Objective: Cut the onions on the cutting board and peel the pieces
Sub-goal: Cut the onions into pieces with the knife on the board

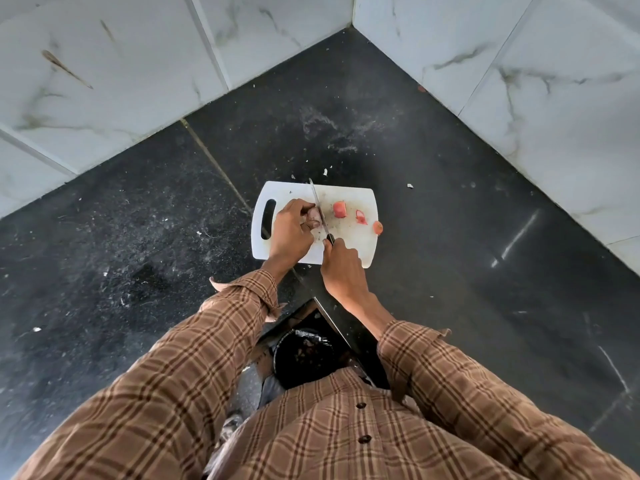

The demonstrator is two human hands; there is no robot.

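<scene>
left hand [290, 233] fingers [304, 206] pinning an onion piece [314, 213] on the white cutting board [349, 242], right hand [343, 268] clenched on knife [319, 212], blade against it, three cut pieces [340, 209] alongside

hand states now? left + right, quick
Left hand: closed on the onion piece, pinning it to the cutting board.
Right hand: closed on the knife handle, blade at the onion.

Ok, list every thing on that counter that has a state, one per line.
Onion: on the board, pinned by the left hand, blade on it.
Knife: gripped in the right hand.
Three onion pieces: loose at the board's right, unpeeled.
Cutting board: flat on the counter.
Bin: open, below the counter edge.
</scene>
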